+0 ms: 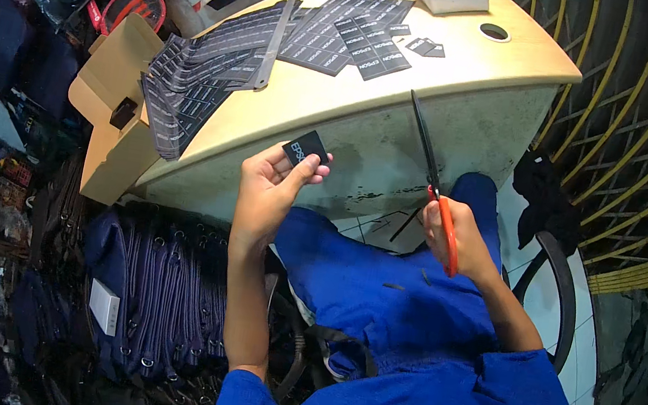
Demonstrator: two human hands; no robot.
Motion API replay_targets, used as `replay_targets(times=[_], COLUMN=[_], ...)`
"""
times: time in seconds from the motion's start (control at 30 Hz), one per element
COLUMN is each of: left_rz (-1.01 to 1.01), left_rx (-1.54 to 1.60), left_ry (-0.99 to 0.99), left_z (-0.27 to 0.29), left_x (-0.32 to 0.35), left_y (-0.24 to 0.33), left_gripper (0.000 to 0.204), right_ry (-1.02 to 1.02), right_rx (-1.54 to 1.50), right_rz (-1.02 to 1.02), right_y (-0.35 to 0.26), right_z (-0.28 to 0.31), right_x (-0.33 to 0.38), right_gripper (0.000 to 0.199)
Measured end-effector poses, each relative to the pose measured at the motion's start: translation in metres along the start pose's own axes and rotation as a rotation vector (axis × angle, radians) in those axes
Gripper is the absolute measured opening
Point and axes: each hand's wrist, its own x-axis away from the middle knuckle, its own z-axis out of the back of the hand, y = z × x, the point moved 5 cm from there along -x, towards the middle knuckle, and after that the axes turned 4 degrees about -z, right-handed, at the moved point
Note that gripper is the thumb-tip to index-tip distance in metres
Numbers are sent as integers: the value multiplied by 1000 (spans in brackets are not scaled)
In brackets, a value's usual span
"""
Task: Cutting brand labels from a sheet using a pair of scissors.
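Note:
Between the thumb and fingers of my left hand (276, 182) is a small black label (306, 147) with light printing, held up before the table's front edge. My right hand (458, 230) grips the red-orange handles of a pair of scissors (426, 138), whose long dark blades point up toward the tabletop and look closed or nearly so. The scissors and the label are apart. On the table lie overlapping sheets of printed dark labels (371, 47), with a long metal ruler (275, 42) across part of them. A few loose cut labels (426, 47) rest to their right.
The pale wooden table (480, 75) curves across in front of me. At its far edge stands a white tray (457, 1) of dark pieces. An open cardboard box (120, 68) is at the left, above many dark strapped bags (166, 288). Thin dark scraps (394, 286) lie on my blue trousers.

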Motion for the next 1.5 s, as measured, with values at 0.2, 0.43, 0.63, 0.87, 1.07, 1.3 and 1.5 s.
replay_targets(times=[0.2,0.43,0.63,0.87,1.07,1.3,1.5], left_rz=[13,-11,-115,-121,-318,-252,-229], left_rx=[-61,-206,-274,-482,-996,-1050,-857], left_ry=[-120,-314,-304,-276,-212,-555,-473], left_z=[-22,-72,-106,-134,-141,-154,-162], left_x=[-50,-103,-153,-213,-233,-236,-221], left_y=[0,6,0,-27,-32,-25,-6], left_gripper=[18,23,37,52,75,65,35], right_ry=[-80,-124,-210,-84,1,-121,-61], right_rx=[23,156,327,276,141,274,150], right_rz=[-25,-185,-304,-208,-159,-307,-237], right_y=[50,118,183,214,205,219,207], right_z=[1,-25,-27,-17,-5,-5,-4], right_x=[-21,-41,-36,-46,-45,-47,-47], right_gripper=[31,46,57,50,49,51,53])
